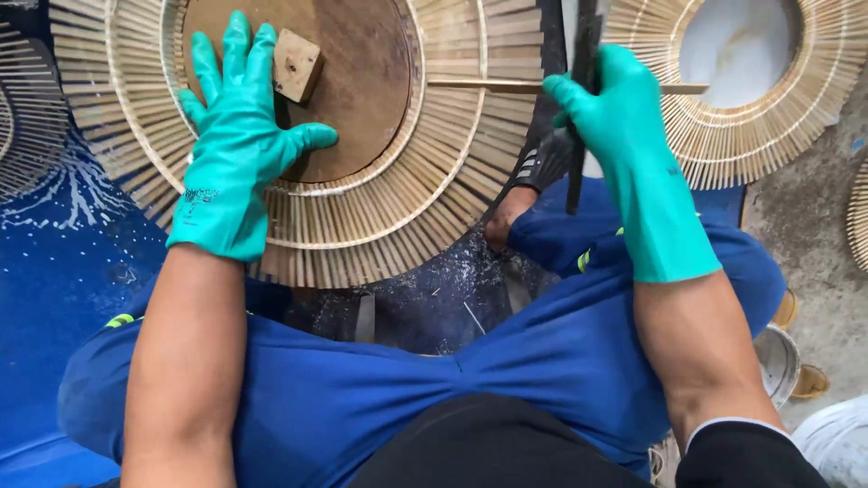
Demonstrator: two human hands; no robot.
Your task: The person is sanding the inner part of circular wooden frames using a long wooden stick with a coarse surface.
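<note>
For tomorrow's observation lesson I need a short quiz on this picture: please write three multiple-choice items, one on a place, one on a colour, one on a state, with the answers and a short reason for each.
1. Where does the small wooden block lie?
A. On the brown round board
B. On the blue trousers
C. In the white bucket

2. What colour are the gloves on both hands?
A. Yellow
B. Black
C. Teal green

3. How is the left hand placed?
A. Closed in a fist
B. Spread flat, fingers open
C. Raised clear of the work

Answers:
1. A, the block sits on the brown round board, ringed by the bamboo-slat disc.
2. C, both gloves are teal green, as on the right hand.
3. B, the left hand presses open-palmed on the board's edge and the slats, while the right hand grips a dark tool.
</note>
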